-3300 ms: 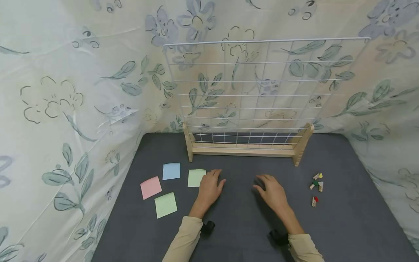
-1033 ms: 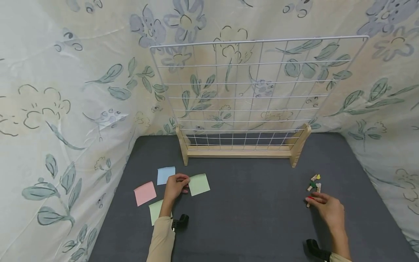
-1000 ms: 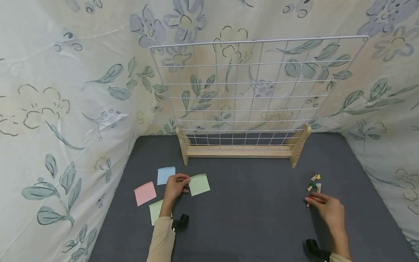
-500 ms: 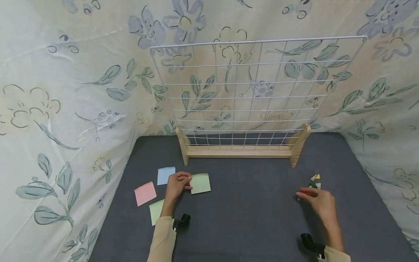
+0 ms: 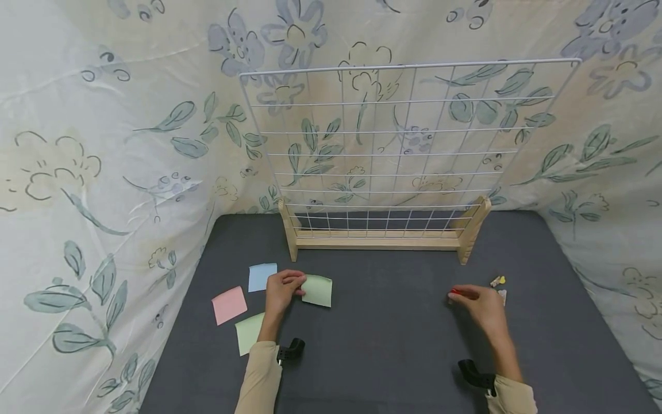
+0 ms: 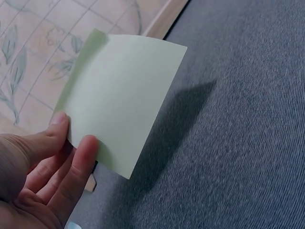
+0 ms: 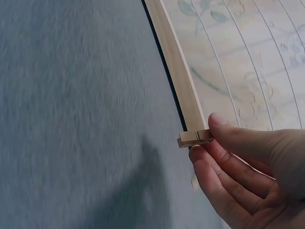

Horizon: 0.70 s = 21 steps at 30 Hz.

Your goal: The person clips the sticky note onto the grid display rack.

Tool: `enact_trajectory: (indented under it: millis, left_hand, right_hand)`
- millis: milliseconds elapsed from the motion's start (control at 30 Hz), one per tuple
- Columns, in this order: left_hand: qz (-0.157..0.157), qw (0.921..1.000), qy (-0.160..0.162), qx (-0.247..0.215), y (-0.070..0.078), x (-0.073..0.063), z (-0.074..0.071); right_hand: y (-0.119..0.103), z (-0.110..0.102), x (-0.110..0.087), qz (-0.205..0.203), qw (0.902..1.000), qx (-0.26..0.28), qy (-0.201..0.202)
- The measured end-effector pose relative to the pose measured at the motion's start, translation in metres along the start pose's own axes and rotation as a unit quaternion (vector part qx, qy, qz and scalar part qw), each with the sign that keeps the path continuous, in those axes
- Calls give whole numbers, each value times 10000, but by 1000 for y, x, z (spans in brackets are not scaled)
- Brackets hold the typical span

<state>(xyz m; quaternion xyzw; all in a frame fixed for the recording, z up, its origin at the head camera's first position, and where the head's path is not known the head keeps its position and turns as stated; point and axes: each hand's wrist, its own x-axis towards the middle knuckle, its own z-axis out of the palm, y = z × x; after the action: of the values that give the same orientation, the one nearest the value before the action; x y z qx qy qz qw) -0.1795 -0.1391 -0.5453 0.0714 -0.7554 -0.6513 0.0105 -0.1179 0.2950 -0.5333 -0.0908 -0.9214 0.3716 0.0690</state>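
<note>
My left hand (image 5: pixel 279 296) pinches a pale green sticky note (image 5: pixel 318 291) at its left edge. In the left wrist view the note (image 6: pixel 124 90) is lifted and tilted, casting a shadow on the dark tabletop, with thumb and fingertips at one corner. Over on the right, my right hand (image 5: pixel 483 307) pinches a small wooden clothespin (image 7: pixel 189 138) between thumb and fingers. Its red decoration shows at the fingertips in the head view. The clothespin is above the table, its wooden tip end sticking out from the fingers in the right wrist view.
Pink (image 5: pixel 229 305) and blue (image 5: pixel 261 277) sticky notes lie left of my left hand, and another green note (image 5: pixel 248 334) is partly behind the forearm. A white wire grid rack with wooden base (image 5: pixel 383 240) stands at the back. A yellow-topped clothespin (image 5: pixel 498 281) lies beyond my right hand.
My left hand came to the green note and raised it from the table. My right hand went right, picked up the red-decorated clothespin, and has since moved left and away from me.
</note>
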Motion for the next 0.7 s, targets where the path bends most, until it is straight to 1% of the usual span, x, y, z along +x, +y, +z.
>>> enact_trajectory:
  millis: [33, 267, 467, 700]
  left_hand:
    - [39, 10000, 41, -5, -4, 2, 1]
    - [219, 9997, 56, 6, 2, 1, 9]
    - [360, 9993, 36, 67, 6, 0, 13]
    - [401, 9990, 137, 163, 9, 2, 16]
  right_hand:
    - [-3, 2, 1, -44, 10000, 33, -2]
    - [-24, 16, 11, -273, 9992, 244, -130]
    - [-40, 25, 20, -458, 9982, 353, -155]
    - [-57, 32, 28, -613, 9969, 408, -266]
